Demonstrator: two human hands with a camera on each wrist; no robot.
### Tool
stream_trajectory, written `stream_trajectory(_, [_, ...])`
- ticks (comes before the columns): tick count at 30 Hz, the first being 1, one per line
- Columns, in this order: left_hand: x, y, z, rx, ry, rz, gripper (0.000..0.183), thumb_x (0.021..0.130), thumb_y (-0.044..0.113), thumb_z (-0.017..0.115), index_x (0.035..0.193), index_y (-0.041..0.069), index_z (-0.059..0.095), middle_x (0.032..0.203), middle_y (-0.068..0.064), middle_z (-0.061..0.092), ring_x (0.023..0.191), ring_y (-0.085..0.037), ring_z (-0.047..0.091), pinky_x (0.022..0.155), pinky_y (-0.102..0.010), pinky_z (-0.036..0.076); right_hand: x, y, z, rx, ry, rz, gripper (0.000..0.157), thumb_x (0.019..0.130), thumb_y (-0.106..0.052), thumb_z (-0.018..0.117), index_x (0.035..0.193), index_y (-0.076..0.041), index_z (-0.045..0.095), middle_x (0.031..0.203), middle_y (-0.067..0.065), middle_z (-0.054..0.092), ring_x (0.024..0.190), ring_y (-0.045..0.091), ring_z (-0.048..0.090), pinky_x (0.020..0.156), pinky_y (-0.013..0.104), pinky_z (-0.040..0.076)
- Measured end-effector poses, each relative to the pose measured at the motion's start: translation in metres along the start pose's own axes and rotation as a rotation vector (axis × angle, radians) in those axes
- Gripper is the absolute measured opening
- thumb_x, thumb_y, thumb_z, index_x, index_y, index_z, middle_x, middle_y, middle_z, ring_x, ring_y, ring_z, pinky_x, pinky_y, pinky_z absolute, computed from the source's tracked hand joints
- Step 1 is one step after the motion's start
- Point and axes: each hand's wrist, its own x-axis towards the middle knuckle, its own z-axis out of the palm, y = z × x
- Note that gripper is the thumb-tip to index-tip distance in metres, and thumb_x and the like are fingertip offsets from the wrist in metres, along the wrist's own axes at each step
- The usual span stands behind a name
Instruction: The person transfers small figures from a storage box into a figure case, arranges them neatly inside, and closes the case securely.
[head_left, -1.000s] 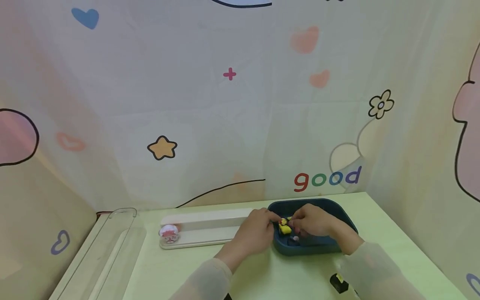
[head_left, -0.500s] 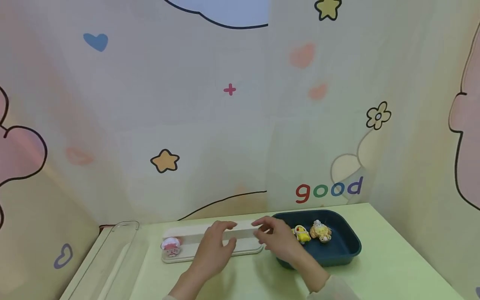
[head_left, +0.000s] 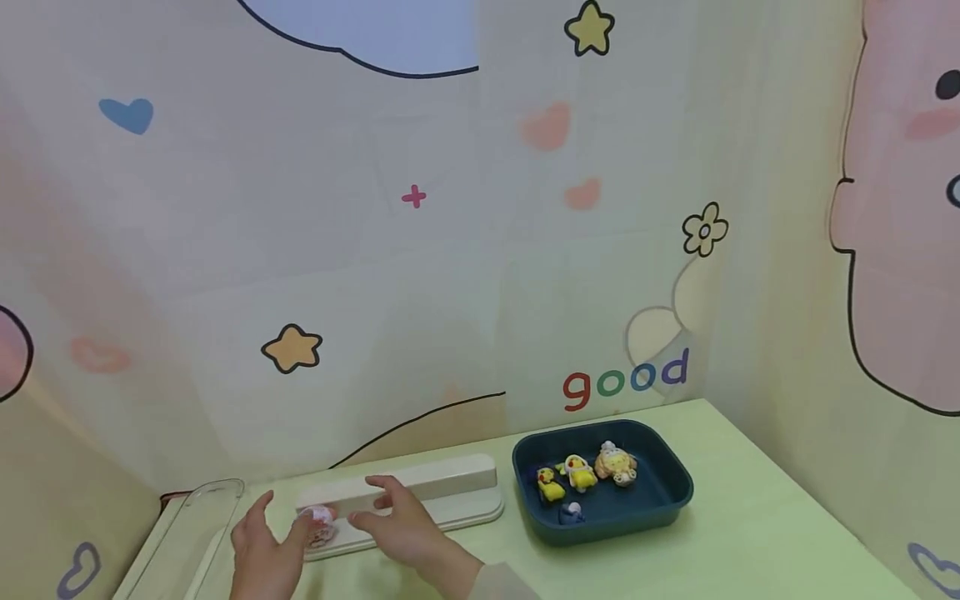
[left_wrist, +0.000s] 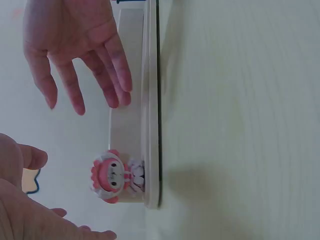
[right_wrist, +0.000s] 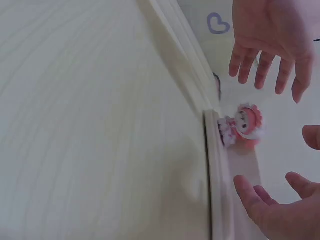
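Note:
A small pink-and-white figurine [head_left: 321, 528] stands at the left end of a long white stepped stand [head_left: 465, 505]. My left hand [head_left: 264, 546] is just left of it with fingers spread; its thumb overlaps the figurine in the head view. To the right of the figurine, my right hand [head_left: 405, 523] hovers over the stand, fingers loosely bent and holding nothing. Both wrist views show the figurine [left_wrist: 112, 176] between the two hands, with a gap to each. In the right wrist view the left hand [right_wrist: 272, 25] hangs palm-inward above the figurine.
A dark blue bin [head_left: 678, 500] right of the stand holds several small figurines, among them a yellow one [head_left: 551, 487], a cream one [head_left: 617, 467] and a dark blue one [head_left: 572, 514]. A clear cover [head_left: 191, 542] lies at the table's left edge. A patterned curtain [head_left: 420, 333] rises behind.
Both hands have left the blue bin and travelled left along the stand to the pink-and-white figurine. The fingers are wider apart now. Figurines in the bin are now uncovered.

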Motion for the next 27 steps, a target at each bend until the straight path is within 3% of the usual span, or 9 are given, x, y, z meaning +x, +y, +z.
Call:
stream_trajectory(7, [0.005, -0.016, 0.001, -0.005, -0.069, 0.011, 0.085, 0.108, 0.044, 0.044, 0.157, -0.014, 0.007, 0.151, -0.051, 0.018, 0.136, -0.067, 0.032, 0.109, -0.074, 0.035, 0.004, 0.010, 0.026, -0.045, 0.030, 0.009, 0.059, 0.091, -0.023, 0.076, 0.146, -0.013, 0.056, 0.133, 0.023, 0.059, 0.120, 0.042, 0.060, 0.097, 0.061, 0.052])
stream_trajectory(13, [0.006, -0.016, 0.007, -0.046, -0.040, 0.030, 0.065, 0.107, 0.030, 0.051, 0.154, -0.011, 0.032, 0.145, -0.042, 0.046, 0.129, -0.056, 0.052, 0.098, -0.059, 0.051, 0.011, 0.007, 0.037, -0.045, -0.030, -0.046, 0.057, 0.092, -0.014, 0.072, 0.146, -0.008, 0.056, 0.141, 0.029, 0.059, 0.134, 0.046, 0.056, 0.108, 0.061, 0.047])
stream_trajectory(17, [0.009, -0.014, 0.008, 0.004, 0.011, 0.083, 0.050, 0.103, 0.020, 0.058, 0.144, -0.008, 0.049, 0.128, -0.034, 0.064, 0.113, -0.044, 0.065, 0.083, -0.044, 0.055, 0.016, 0.006, 0.041, -0.017, -0.067, -0.077, 0.055, 0.092, -0.005, 0.069, 0.145, -0.001, 0.056, 0.140, 0.027, 0.061, 0.133, 0.044, 0.056, 0.107, 0.056, 0.050])
stream_trajectory(20, [0.010, -0.016, 0.009, 0.049, 0.043, 0.110, 0.044, 0.102, 0.017, 0.061, 0.139, -0.007, 0.056, 0.118, -0.027, 0.071, 0.103, -0.036, 0.069, 0.076, -0.037, 0.053, 0.018, 0.009, 0.044, 0.020, -0.110, -0.095, 0.053, 0.093, 0.000, 0.065, 0.145, 0.003, 0.054, 0.135, 0.022, 0.065, 0.126, 0.037, 0.062, 0.094, 0.044, 0.058])
stream_trajectory(23, [0.008, -0.017, 0.009, 0.077, 0.061, 0.121, 0.040, 0.100, 0.014, 0.063, 0.135, -0.006, 0.061, 0.112, -0.024, 0.074, 0.098, -0.032, 0.070, 0.073, -0.036, 0.053, 0.019, 0.012, 0.047, 0.040, -0.138, -0.100, 0.053, 0.094, 0.002, 0.063, 0.146, 0.006, 0.052, 0.132, 0.018, 0.068, 0.120, 0.030, 0.065, 0.086, 0.032, 0.059])
stream_trajectory(27, [0.006, -0.015, 0.006, 0.091, 0.066, 0.131, 0.039, 0.098, 0.011, 0.064, 0.134, -0.005, 0.063, 0.109, -0.023, 0.075, 0.095, -0.031, 0.070, 0.071, -0.035, 0.053, 0.018, 0.011, 0.048, 0.045, -0.132, -0.110, 0.052, 0.095, 0.002, 0.063, 0.145, 0.007, 0.052, 0.131, 0.019, 0.067, 0.117, 0.031, 0.067, 0.091, 0.035, 0.059])
